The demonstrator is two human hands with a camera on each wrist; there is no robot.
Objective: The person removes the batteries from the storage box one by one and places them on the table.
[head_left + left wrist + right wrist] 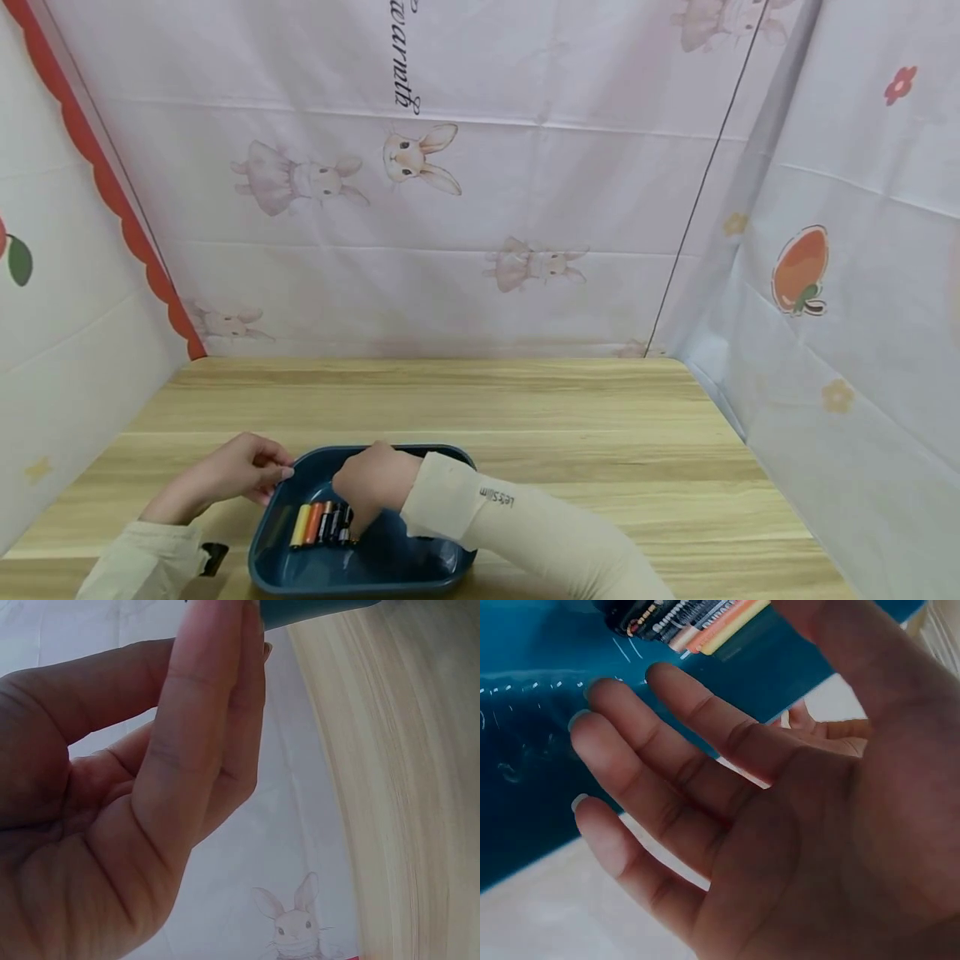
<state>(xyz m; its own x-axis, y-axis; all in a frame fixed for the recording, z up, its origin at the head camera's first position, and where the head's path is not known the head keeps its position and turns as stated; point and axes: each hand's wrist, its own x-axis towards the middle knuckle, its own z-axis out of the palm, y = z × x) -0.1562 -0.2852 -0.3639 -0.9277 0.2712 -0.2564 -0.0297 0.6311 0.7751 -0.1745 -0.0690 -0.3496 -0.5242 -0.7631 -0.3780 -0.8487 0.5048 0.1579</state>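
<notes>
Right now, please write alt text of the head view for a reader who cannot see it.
A right hand reaches into a dark-blue rectangular tray, beside a row of yellow, orange and black battery-like cylinders. The left hand is at the tray's left edge; pale rabbit-print cloth hangs behind the light wood-grain table.

Wood-grain tabletop [600, 417] bordered by pale cloth walls — back wall [465, 217] printed with rabbits [296, 179] and script [401, 62]; right wall [885, 292], fruit [802, 267] and flowers [837, 396]; left wall [67, 333], red scalloped edging [137, 237] — its faint yellow motif [37, 469] probably floral.
</notes>
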